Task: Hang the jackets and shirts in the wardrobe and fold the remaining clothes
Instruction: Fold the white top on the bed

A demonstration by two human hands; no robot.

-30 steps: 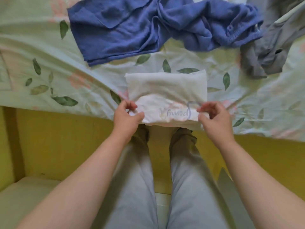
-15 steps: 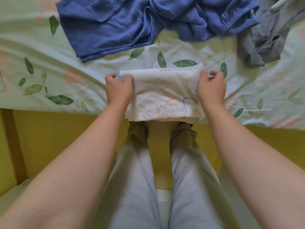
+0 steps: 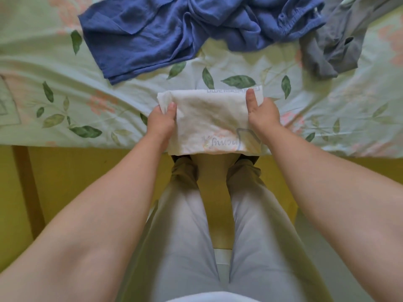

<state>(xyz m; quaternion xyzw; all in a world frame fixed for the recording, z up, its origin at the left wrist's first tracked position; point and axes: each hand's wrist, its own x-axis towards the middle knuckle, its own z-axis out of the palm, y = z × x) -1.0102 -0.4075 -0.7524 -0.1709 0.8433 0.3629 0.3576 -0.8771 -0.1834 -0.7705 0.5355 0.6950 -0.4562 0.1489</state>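
Note:
A white folded garment (image 3: 210, 118) with faint printed lettering lies at the near edge of the bed. My left hand (image 3: 161, 122) grips its left side, thumb on top and fingers under the cloth. My right hand (image 3: 262, 114) grips its right side the same way, thumb up on the fabric. A crumpled blue garment (image 3: 174, 33) lies spread behind it at the top of the view. A grey garment (image 3: 340, 46) is bunched at the top right.
The bed is covered by a pale green sheet (image 3: 65, 94) printed with leaves and pink flowers. Below its edge runs the yellow bed frame (image 3: 87, 171). My legs in light trousers stand against the frame.
The near half of the white garment was folded up over the far half. My hands went from its near corners to its far edge, then came back to grip the two sides.

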